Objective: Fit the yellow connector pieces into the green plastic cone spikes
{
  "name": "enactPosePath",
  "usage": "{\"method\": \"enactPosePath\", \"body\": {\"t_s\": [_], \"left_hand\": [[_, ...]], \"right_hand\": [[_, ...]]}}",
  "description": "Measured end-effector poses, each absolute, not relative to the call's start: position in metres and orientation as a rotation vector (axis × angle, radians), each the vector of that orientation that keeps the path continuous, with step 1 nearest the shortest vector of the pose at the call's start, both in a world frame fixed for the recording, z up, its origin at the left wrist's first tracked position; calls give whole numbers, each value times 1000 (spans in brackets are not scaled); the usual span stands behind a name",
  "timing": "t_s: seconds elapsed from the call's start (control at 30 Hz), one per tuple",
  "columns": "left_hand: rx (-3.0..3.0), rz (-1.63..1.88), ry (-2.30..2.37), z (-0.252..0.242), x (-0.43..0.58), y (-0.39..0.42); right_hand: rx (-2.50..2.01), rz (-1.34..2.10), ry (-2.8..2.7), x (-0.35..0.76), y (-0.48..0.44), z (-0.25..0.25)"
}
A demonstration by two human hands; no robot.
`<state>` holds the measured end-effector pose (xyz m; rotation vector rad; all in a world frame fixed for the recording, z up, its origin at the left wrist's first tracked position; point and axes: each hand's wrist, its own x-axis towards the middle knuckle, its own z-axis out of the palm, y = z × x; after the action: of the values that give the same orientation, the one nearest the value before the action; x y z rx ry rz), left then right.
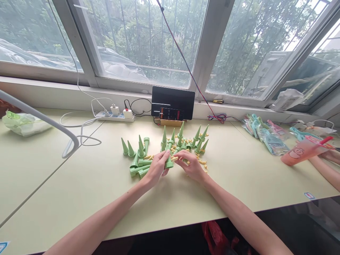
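My left hand (156, 168) is closed around a green plastic plant-watering spike (169, 164), its wide collar towards me and its cone pointing away. At the side of that collar, my right hand (193, 167) pinches a small yellow plastic valve piece (174, 159). Whether the piece is seated in the collar or only touches it, I cannot tell. Left of my hands lie several loose green spikes (140, 169), some on their sides and some standing point up. Beyond my hands stand several more spikes (196, 136) with yellow pieces on them. Loose yellow pieces (204, 163) are scattered beside my right hand.
A phone (171, 114) leans against a dark tablet (172, 99) at the window. Left of it is a power strip (115, 116) with cables; a grey curved tube (50, 122) crosses the left side. Bagged items (272, 141), a drink cup (297, 152) and another person's arm (325, 170) are at right.
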<state>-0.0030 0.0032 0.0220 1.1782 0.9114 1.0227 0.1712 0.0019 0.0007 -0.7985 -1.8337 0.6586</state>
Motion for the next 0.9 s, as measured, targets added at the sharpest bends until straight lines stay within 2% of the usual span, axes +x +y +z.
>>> {"method": "enactPosePath", "body": {"t_s": [0.9], "left_hand": [[955, 638, 914, 28, -10, 5]], "right_hand": [[-696, 479, -2099, 172, -3, 0]]}}
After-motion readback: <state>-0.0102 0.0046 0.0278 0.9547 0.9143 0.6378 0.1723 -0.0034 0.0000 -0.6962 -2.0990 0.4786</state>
